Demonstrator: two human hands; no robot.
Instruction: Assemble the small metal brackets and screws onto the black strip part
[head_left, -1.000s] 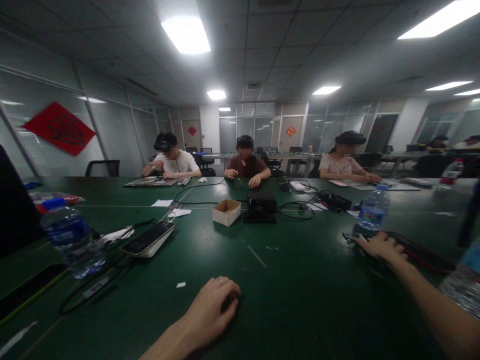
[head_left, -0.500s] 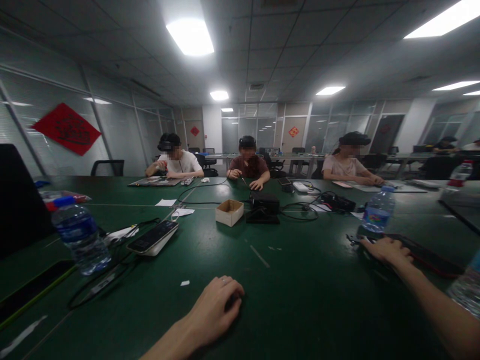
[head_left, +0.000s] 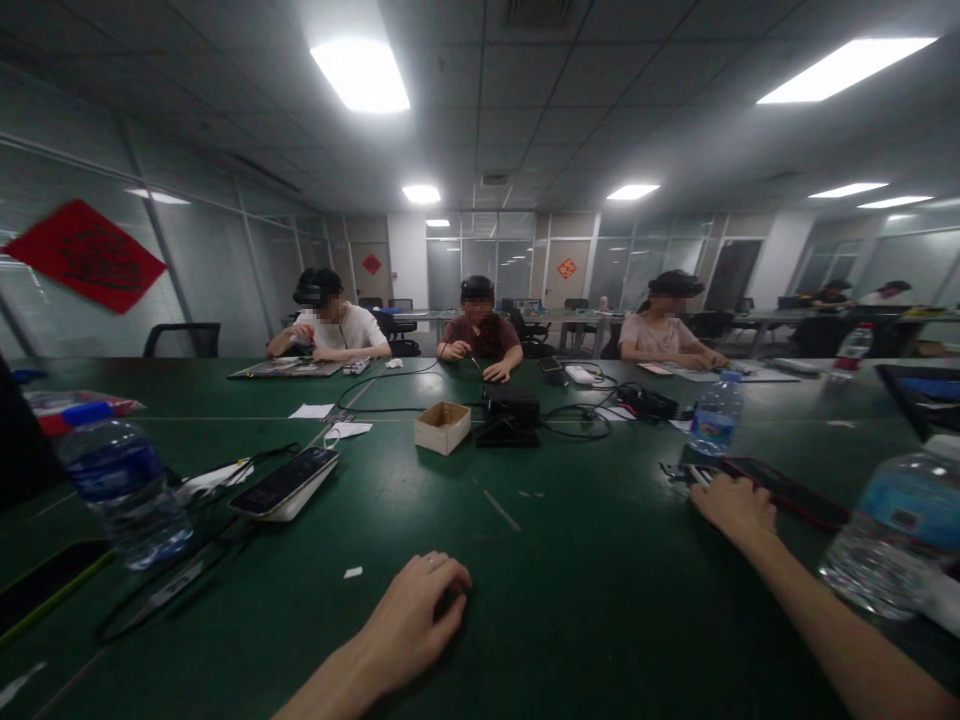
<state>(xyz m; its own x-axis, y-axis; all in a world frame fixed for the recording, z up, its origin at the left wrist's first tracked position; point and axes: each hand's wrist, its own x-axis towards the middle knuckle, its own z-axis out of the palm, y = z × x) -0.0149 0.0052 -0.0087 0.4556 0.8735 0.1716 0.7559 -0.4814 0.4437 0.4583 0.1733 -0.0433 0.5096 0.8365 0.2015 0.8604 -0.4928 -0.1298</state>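
Observation:
My left hand (head_left: 416,612) rests on the green table, its fingers loosely curved and the thumb apart from them, with nothing seen in it. A small white scrap of paper (head_left: 353,573) lies just to its left. Farther out on the right, my right hand (head_left: 739,508) is closed over a small grey-and-dark item (head_left: 701,473) whose kind I cannot make out; the fingers partly hide it. Beside that hand lies a flat black device with a red edge (head_left: 787,492). A water bottle (head_left: 716,415) stands just beyond my right fingers.
A small open cardboard box (head_left: 442,430) and a black device on a stand (head_left: 508,417) sit mid-table among cables. A phone (head_left: 289,480) lies on a white block at left. Bottles stand at the left (head_left: 124,485) and right (head_left: 896,530). Three people sit opposite.
The view has turned to the right, so things appear shifted left. My right hand stays at the small item, more of which now shows. My left hand still rests on the table.

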